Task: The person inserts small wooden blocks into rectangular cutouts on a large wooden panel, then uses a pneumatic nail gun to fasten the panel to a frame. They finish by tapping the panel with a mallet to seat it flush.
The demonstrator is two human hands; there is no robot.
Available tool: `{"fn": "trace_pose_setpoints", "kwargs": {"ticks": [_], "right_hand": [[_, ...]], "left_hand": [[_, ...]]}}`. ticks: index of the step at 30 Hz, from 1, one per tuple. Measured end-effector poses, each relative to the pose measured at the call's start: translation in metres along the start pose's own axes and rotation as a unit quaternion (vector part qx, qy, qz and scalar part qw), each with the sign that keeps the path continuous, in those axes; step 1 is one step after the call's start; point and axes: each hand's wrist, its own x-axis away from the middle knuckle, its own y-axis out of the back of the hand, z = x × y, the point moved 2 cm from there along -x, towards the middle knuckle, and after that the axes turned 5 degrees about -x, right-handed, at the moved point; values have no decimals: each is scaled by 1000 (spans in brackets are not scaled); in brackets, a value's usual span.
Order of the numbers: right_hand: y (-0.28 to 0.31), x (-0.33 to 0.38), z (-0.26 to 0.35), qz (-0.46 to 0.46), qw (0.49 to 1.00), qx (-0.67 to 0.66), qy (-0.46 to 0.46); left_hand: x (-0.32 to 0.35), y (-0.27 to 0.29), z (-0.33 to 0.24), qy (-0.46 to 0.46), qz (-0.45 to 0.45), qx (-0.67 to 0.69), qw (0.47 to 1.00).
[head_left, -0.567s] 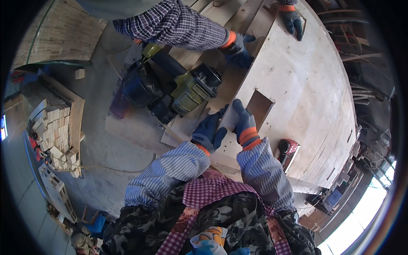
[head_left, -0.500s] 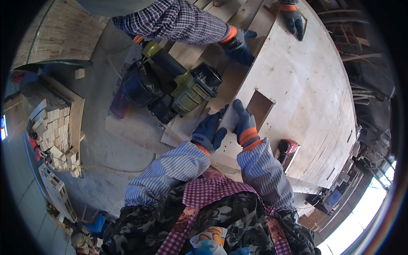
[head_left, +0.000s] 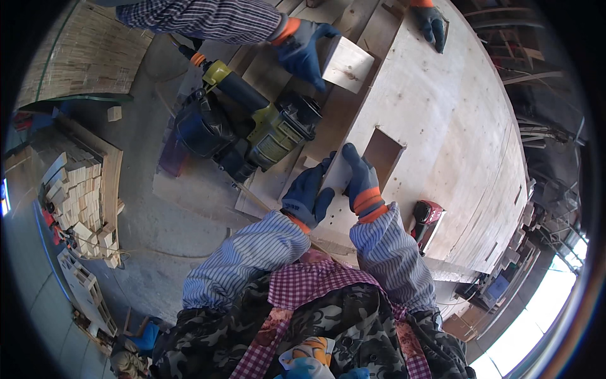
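Observation:
Both my hands wear dark blue gloves with orange cuffs. My left hand point(head_left: 304, 197) and my right hand point(head_left: 361, 175) grip a small flat wooden block point(head_left: 336, 172) from either side, at the near-left edge of a large plywood panel point(head_left: 454, 120). Beside my right hand is a rectangular cutout point(head_left: 384, 155) in the panel. A yellow-green and black coil nailer point(head_left: 268, 136) lies to the left of my hands. Further off, a co-worker's gloved hand point(head_left: 306, 54) holds another pale wooden block point(head_left: 349, 65); the co-worker's other hand point(head_left: 432, 28) rests on the panel.
A red and black tool point(head_left: 427, 216) sits in another opening near the panel's front edge. Boards point(head_left: 271, 72) lie beneath the panel's left side. Stacked wood offcuts point(head_left: 85, 192) and a large strapped wood bundle point(head_left: 85, 50) stand on the left. A hose point(head_left: 170, 254) crosses the floor.
The co-worker's near hand has moved left and now shows a wooden block. The co-worker's far hand has shifted slightly up. My hands keep the same grip on their block.

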Motion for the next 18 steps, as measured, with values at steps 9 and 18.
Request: {"fn": "trace_pose_setpoints", "kwargs": {"ticks": [9,18], "right_hand": [[3,-5,0,-8,1000,-6,-3],[2,-3,3,-2,999,-23,-32]], "left_hand": [[-2,-5,3,1,1,-18,1000],[-3,-6,3,-5,3,-18,1000]]}}
